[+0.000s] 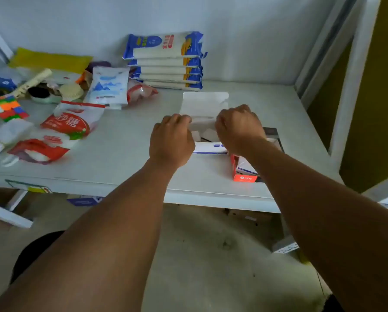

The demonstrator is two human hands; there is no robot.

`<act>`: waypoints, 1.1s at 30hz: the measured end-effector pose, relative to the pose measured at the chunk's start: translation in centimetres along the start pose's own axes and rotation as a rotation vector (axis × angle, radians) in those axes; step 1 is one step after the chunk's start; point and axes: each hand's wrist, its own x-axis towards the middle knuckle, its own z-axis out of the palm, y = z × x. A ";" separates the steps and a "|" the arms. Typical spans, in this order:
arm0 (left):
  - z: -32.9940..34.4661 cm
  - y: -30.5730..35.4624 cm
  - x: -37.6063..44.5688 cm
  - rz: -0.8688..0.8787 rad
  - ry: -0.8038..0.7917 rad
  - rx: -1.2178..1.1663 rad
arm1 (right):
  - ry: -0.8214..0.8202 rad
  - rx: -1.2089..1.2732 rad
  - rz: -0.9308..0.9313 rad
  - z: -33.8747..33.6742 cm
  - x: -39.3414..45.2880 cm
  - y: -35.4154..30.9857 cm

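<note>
Near the middle of the white table, the white box sits with its lid tipped back toward the wall. The left hand and right hand flank it, each with fingers curled down over a side wall, tips hidden, likely steadying it to get at what is inside. An orange box lies just beside the right forearm near the front edge, crowding that side; room opens leftward before the red-and-white bags, and the stack of blue packets stands behind.
</note>
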 end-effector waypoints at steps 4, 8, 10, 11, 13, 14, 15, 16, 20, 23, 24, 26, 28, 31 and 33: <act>-0.4 -0.7 -0.3 0.021 -0.006 -0.047 | -0.130 -0.012 0.021 0.1 -0.3 0.2; -1.4 -0.6 -1.1 0.037 0.020 -0.107 | -0.173 -0.013 0.066 0.3 -1.3 0.8; -1.6 -0.3 -1.7 0.053 0.047 -0.133 | -0.170 -0.020 0.078 0.5 -1.8 0.8; -1.6 -0.2 -1.9 0.054 0.057 -0.145 | -0.167 -0.026 0.076 0.5 -2.1 0.6; -1.7 -0.2 -2.1 0.030 0.085 -0.171 | -0.157 -0.044 0.064 0.5 -2.3 0.2; -1.8 -0.3 -2.1 0.020 0.088 -0.179 | -0.143 -0.056 0.052 0.4 -2.3 -0.1; -1.9 -0.5 -2.0 0.013 0.083 -0.184 | -0.118 -0.061 0.032 0.3 -2.2 -0.3; -2.0 -0.7 -1.8 0.013 0.070 -0.191 | -0.078 -0.056 0.003 0.3 -2.0 -0.5; -2.7 -1.0 0.0 0.035 -0.076 -0.183 | -0.095 0.043 -0.080 0.5 -0.6 -1.7; -2.6 -1.2 1.5 0.138 -0.243 -0.077 | -0.283 0.117 -0.108 0.4 0.2 -2.5; -2.6 -1.4 1.9 0.169 -0.285 -0.024 | -0.325 0.121 -0.125 0.3 0.3 -2.6; -2.8 -1.7 2.5 0.202 -0.355 0.041 | -0.397 0.104 -0.147 0.3 0.7 -2.6; -3.1 -2.0 2.9 0.222 -0.425 0.053 | -0.460 0.085 -0.168 0.4 1.4 -2.8; -3.4 -2.3 3.4 0.228 -0.487 0.054 | -0.578 0.060 -0.187 0.4 2.4 -3.6; -3.2 -2.5 3.7 0.230 -0.516 0.050 | -0.623 0.043 -0.208 0.7 2.6 -3.8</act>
